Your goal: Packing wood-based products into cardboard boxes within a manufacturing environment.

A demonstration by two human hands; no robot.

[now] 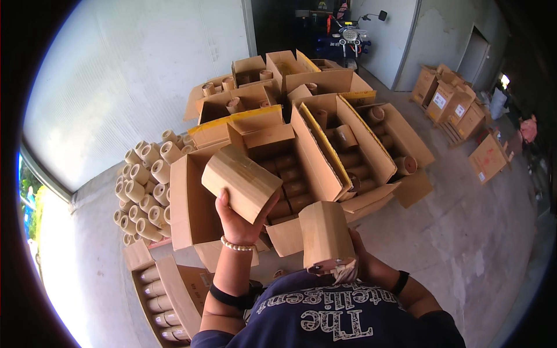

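Head view: our left grip (241, 223) is clamped on a tan paper-wrapped cylinder (241, 181) just above it; our right grip (361, 255) is clamped on a second tan cylinder (326, 235), at that grip's left. Beyond both, we see open brown rectangular cardboard boxes (313, 156); farther left, piled tan hollow-ended tubes (134, 190).

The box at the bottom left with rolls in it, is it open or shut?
Open. The box has its flaps spread, and a row of brown rolls shows inside.

pale wall (145, 75) | grey floor (458, 232) | dark doorway (275, 29) | bright opening (55, 255), left
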